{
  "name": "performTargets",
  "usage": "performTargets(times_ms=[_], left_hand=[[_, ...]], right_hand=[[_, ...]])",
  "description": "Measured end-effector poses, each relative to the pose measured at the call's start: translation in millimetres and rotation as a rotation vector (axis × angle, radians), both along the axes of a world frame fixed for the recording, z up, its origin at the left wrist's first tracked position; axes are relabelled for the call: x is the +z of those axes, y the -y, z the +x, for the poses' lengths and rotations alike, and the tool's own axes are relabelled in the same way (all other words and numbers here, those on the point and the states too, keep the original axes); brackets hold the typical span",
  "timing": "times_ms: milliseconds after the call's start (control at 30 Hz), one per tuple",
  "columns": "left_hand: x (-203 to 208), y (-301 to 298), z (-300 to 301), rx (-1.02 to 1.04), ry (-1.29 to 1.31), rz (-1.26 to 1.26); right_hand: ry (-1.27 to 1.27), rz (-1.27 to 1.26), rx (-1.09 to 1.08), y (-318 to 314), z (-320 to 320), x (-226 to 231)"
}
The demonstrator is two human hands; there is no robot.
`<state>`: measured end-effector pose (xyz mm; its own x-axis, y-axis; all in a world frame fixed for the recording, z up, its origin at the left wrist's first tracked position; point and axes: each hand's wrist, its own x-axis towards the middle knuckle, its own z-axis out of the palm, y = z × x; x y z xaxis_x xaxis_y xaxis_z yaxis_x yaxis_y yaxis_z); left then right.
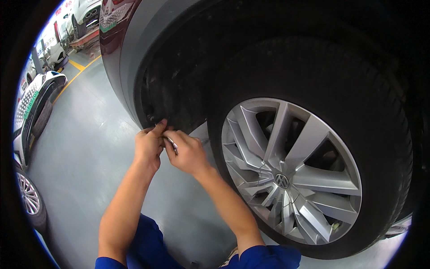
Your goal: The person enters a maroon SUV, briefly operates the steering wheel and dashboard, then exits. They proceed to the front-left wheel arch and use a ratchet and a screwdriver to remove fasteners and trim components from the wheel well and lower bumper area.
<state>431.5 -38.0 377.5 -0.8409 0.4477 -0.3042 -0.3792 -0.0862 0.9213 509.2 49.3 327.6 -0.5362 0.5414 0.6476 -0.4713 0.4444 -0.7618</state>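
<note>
Both my hands meet at the lower end of the dark wheel arch liner (172,85), by the edge of the grey arch trim (134,74). My left hand (148,145) is closed, thumb raised against the liner's lower edge; what its fingers pinch is hidden. Close beside it, my right hand (187,151) wraps round a slim silver metal tool (172,143). Only a short piece of the tool shows, so its exact kind is unclear. Its far end is covered by my fingers.
Just right of my hands stands a large black tyre (380,148) on a silver alloy wheel (282,179). The dark red car body (112,54) curves above left. A white bumper (29,107) and a loose wheel (29,197) lie at the far left on the grey floor (85,143).
</note>
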Motion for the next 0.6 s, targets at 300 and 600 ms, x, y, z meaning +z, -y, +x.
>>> performTargets(times_ms=[300,600], left_hand=[[0,-3,5,0.013,-0.034,-0.052],[-2,-1,1,-0.074,0.085,0.202]], right_hand=[[-0.105,0.35,-0.198,-17,-10,-7],[0.196,-0.133,-0.034,-8,-4,-3]])
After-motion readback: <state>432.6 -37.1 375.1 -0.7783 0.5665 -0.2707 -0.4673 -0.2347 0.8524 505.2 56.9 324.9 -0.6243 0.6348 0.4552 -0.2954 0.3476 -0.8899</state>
